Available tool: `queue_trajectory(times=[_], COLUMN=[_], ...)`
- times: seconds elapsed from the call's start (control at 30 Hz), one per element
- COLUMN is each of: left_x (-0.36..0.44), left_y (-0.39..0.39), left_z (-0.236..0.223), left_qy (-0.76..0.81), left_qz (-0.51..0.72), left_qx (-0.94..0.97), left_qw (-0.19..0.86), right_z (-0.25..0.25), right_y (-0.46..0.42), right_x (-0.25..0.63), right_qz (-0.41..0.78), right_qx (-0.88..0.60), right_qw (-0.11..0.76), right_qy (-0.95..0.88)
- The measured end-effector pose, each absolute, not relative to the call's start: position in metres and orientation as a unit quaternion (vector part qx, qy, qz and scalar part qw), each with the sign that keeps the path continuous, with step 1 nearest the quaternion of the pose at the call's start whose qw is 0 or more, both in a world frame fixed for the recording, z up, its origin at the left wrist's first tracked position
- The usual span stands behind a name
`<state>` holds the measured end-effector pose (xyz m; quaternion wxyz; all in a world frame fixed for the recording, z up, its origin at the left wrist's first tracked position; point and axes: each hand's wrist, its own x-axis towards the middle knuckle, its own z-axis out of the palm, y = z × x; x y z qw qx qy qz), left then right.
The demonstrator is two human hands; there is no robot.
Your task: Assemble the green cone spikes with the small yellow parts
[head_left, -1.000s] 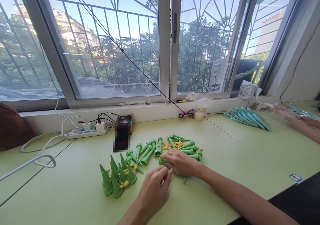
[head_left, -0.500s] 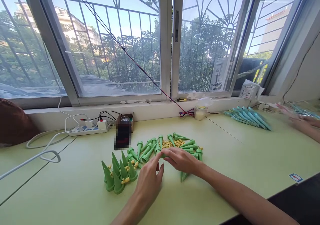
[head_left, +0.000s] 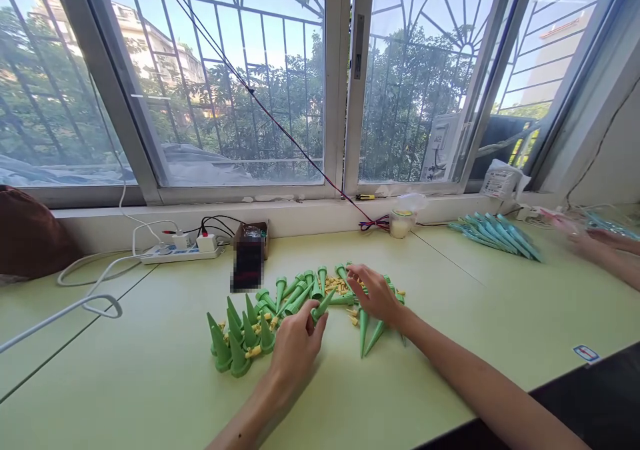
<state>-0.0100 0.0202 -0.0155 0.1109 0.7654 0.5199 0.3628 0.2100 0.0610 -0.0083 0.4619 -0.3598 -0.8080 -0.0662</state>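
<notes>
I have the left hand [head_left: 296,345] over the middle of the desk [head_left: 165,363], its grip clamped on a green cone [head_left: 325,305], thumb and fingers around the wide end, the tip slanting up toward the desk's back edge and to the right. My right hand [head_left: 374,295] is just beside it, reaching over the loose pile; from here I can't tell whether its grip has closed on anything.

Under and around that hand I see lying cones [head_left: 363,335], two of them with tips aimed at the desk's near edge. Small yellow pieces [head_left: 336,283] sit among the pile, toward the back edge. To the left of my hands, upright cones [head_left: 239,360] stand bunched together with a few more yellow bits between them.

Along the back edge I make out a white power strip [head_left: 183,255], a small cardboard box [head_left: 267,245] with a pixelated dark slab [head_left: 247,267] in front, and a clear tub [head_left: 400,229]. Farther right lie teal packets [head_left: 495,237], and near them another person's hands [head_left: 583,242], blurred. A small sticker [head_left: 586,353] marks the near edge at right.
</notes>
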Motion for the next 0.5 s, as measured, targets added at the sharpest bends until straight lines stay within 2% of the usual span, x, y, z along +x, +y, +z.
queue_trajectory(times=[0.13,0.23,0.5], left_x=[-0.008,-0.006,-0.004], left_y=[0.017,0.014,0.012], left_z=[-0.015,-0.016,-0.015], left_qy=[0.507,0.494,0.493], left_qz=[0.364,0.361,0.334], left_qx=[0.77,0.777,0.791], left_qw=[0.133,0.146,0.143], right_z=[-0.015,-0.02,-0.027], right_y=[0.078,0.084,0.09], right_x=[0.225,0.23,0.231], right_qz=[-0.061,-0.027,0.023], right_qx=[-0.479,-0.508,-0.512], right_qw=[0.379,0.328,0.288], right_qy=[-0.79,-0.796,-0.809])
